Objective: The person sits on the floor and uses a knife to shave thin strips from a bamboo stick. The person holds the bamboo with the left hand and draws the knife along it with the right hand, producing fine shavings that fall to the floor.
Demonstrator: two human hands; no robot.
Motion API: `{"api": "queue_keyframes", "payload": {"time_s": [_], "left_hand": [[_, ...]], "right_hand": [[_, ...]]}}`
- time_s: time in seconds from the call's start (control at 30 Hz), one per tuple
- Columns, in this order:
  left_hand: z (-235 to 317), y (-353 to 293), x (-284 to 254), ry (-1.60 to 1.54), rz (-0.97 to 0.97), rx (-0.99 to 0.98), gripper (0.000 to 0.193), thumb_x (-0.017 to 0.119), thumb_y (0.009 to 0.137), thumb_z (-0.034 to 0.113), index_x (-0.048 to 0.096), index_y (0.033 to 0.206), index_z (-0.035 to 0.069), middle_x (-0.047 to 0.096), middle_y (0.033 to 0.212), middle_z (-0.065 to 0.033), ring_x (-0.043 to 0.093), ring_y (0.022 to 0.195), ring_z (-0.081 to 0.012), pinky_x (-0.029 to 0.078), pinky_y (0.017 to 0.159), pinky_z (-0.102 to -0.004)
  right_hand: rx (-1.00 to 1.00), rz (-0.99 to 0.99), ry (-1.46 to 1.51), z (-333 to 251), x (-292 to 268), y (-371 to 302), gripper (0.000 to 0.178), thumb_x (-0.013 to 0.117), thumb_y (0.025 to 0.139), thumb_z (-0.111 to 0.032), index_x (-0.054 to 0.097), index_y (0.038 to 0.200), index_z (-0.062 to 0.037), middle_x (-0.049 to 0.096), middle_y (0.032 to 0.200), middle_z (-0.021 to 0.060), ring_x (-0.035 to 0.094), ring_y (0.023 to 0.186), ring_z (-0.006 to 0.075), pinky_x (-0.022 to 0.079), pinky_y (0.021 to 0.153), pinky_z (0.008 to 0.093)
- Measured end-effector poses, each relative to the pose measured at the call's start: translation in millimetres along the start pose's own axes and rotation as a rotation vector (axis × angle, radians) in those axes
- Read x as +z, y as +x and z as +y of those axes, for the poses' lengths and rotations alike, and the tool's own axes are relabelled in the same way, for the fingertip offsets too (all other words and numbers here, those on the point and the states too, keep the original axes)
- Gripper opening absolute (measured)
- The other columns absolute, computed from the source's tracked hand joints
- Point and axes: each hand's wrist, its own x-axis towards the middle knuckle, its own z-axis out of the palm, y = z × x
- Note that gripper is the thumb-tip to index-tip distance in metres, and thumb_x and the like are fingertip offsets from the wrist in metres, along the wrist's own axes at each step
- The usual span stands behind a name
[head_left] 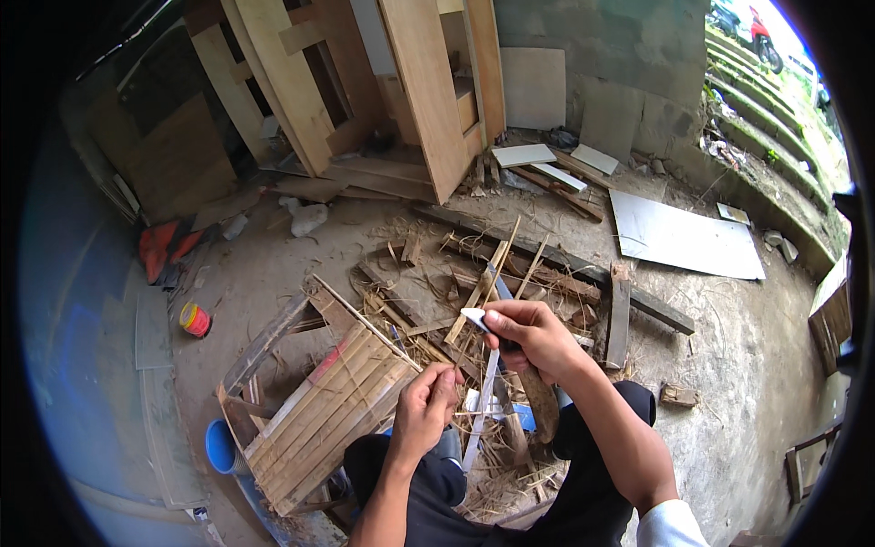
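Note:
In the middle of the head view, my right hand (pixel 538 342) is closed, thumb and forefinger pinching a small pointed white piece (pixel 474 317) whose kind I cannot make out. A curved brown wooden piece (pixel 542 406) hangs just below that hand; whether the hand also grips it is hidden. Lower and to the left, my left hand (pixel 428 401) has its fingers curled together, and what they hold, if anything, is hidden. Beside it, a worn wooden frame with slats (pixel 333 397) lies tilted. Thin wooden strips (pixel 490 292) and a flat pale strip (pixel 483 410) lie around and between my hands.
A long dark beam (pixel 583 264) crosses the littered floor. Plywood cabinet frames (pixel 428 91) stand at the back. A white sheet (pixel 684 235) lies at the right. On the left are a blue bucket (pixel 221 447), a red-yellow can (pixel 194 319) and an orange-black bundle (pixel 164 251).

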Motion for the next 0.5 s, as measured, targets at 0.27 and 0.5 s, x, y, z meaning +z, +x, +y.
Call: {"api": "queue_keyframes", "payload": {"time_s": [0.27, 0.5], "left_hand": [[-5, -2, -2, 0.119, -0.034, 0.033, 0.019, 0.049, 0.099, 0.02, 0.058, 0.091, 0.004, 0.041, 0.062, 0.0061, 0.033, 0.051, -0.0002, 0.026, 0.044, -0.0184], [-4, -5, 0, -0.086, -0.169, -0.103, 0.02, 0.048, 0.1, 0.02, 0.055, 0.092, 0.002, 0.036, 0.061, 0.0071, 0.027, 0.049, -0.0003, 0.022, 0.042, -0.0178]], "right_hand": [[-0.016, 0.137, 0.08, -24, -33, 4, 0.02, 0.053, 0.097, -0.023, 0.054, 0.084, -0.0083, 0.053, 0.071, -0.0029, 0.034, 0.046, 0.0012, 0.028, 0.039, 0.0165], [-0.164, 0.13, 0.13, -26, -93, 1, 0.012, 0.051, 0.097, -0.019, 0.054, 0.097, -0.0078, 0.051, 0.07, -0.0041, 0.034, 0.047, 0.0002, 0.029, 0.04, 0.015]]}}
